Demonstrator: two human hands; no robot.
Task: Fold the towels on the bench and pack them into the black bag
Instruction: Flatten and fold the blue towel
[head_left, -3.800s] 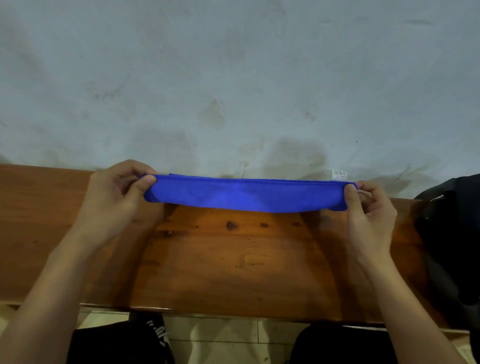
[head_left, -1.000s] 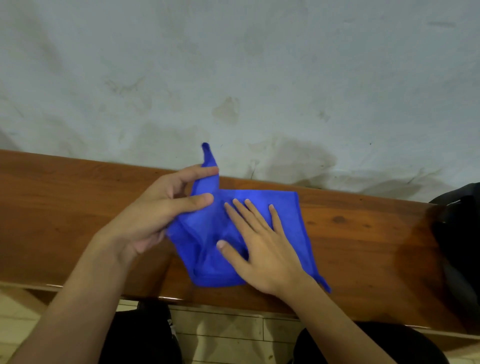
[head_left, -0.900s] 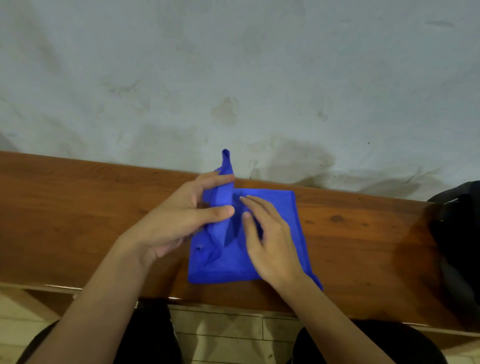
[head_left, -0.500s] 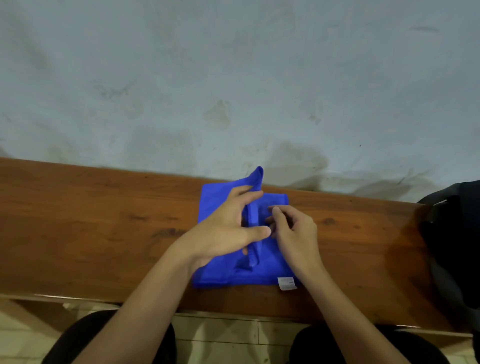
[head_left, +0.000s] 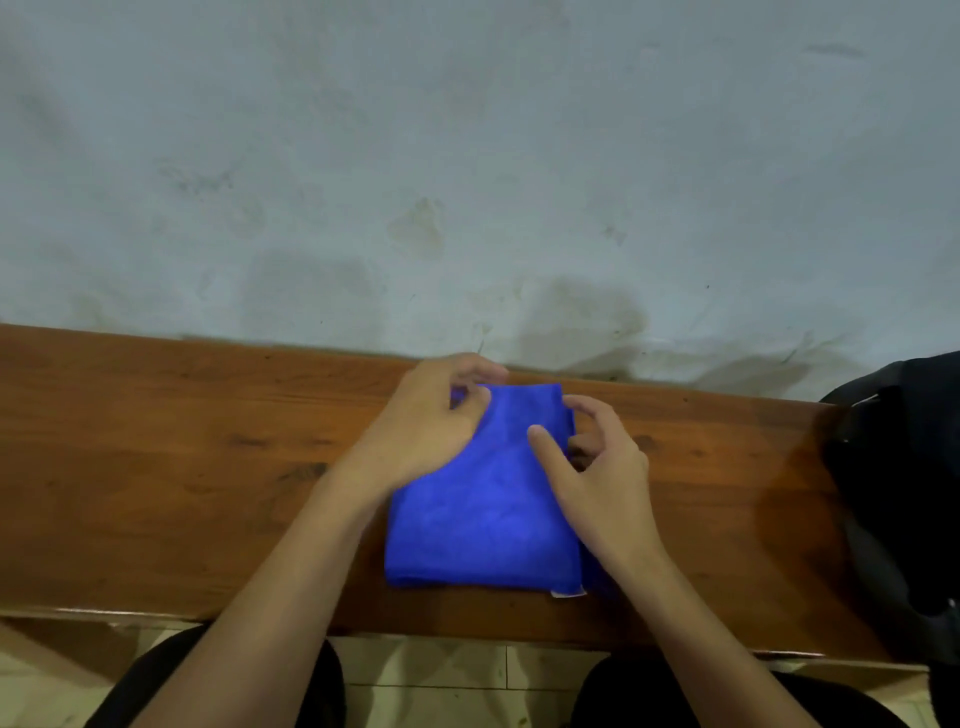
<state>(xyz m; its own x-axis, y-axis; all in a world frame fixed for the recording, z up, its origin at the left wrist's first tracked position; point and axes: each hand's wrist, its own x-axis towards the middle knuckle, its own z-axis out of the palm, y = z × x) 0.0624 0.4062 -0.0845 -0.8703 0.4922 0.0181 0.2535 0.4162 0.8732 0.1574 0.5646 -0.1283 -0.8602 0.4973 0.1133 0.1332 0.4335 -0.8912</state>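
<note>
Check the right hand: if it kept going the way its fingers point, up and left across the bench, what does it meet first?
Most likely the blue towel: the right hand has its thumb on the folded cloth already. Past that, the left hand at the towel's far left corner. Finger height above the cloth is unclear.

No legible text, brand, number or sign is shown. A small white tag (head_left: 562, 593) is seen at the near right corner of the folded blue towel (head_left: 483, 514), but any printing on it cannot be read.
</note>
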